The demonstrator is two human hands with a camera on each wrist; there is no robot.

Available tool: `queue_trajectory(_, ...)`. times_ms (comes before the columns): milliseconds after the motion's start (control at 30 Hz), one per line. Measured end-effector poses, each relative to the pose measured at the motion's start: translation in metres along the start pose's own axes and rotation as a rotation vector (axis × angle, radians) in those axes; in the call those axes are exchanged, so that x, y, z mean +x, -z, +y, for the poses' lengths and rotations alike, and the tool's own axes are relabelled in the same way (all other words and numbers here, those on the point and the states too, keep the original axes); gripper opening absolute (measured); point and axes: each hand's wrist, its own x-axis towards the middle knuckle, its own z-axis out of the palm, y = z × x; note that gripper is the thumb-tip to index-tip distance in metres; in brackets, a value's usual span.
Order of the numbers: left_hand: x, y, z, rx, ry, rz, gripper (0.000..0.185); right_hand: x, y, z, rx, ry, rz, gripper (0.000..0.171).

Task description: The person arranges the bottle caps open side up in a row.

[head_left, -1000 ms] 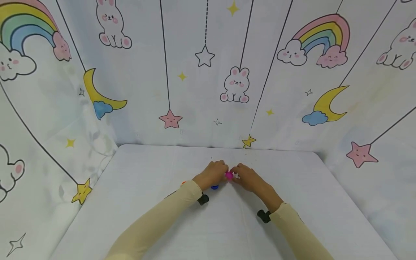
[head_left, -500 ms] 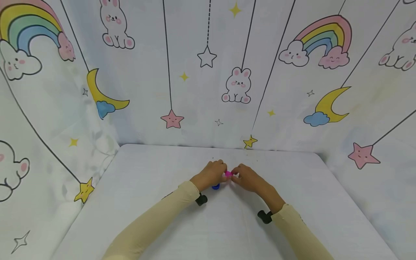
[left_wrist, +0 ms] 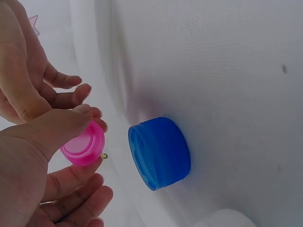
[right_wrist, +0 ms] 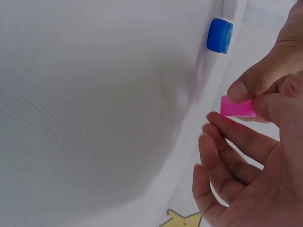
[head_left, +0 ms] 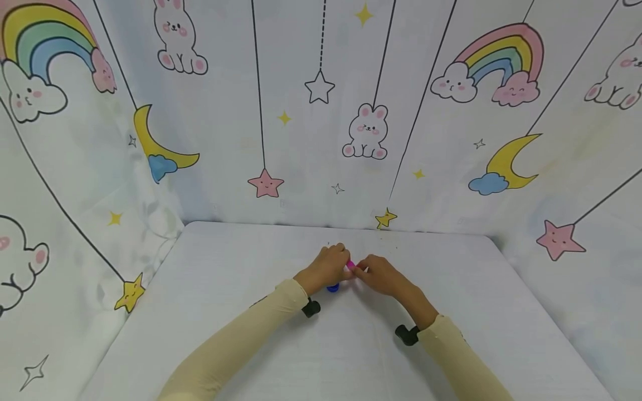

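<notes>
A small translucent pink bottle cap is held above the table between both hands. In the left wrist view the pink cap shows its hollow round side. My left hand pinches it, thumb on its upper edge and a finger below. From the other side my right hand grips it with thumb and index finger, while its other fingers stay loosely bent. On the table below the left hand lies a larger blue cap, also seen in the right wrist view as a small blue cap.
The white-covered table ends at a cloth backdrop printed with rabbits, stars and rainbows. A rounded white thing shows at the bottom of the left wrist view. Black wrist cameras hang below both sleeves.
The pink cap has turned between the fingers, from a round face to a narrow tilted side in the head view. A bit of orange beside the left sleeve has gone out of sight.
</notes>
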Motion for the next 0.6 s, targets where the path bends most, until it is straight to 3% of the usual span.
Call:
queue_trajectory(267,-0.0019,0.0012,0.0052,0.004,-0.01,-0.023,0.031,-0.0013,-0.002,-0.0024,0.001,-0.037,0.011,0.026)
queue_trajectory(600,-0.0066,0.001,0.0077,-0.033,0.003,-0.033,0.031,-0.0066,0.0026,-0.0089,-0.005,0.003,0.038,0.023)
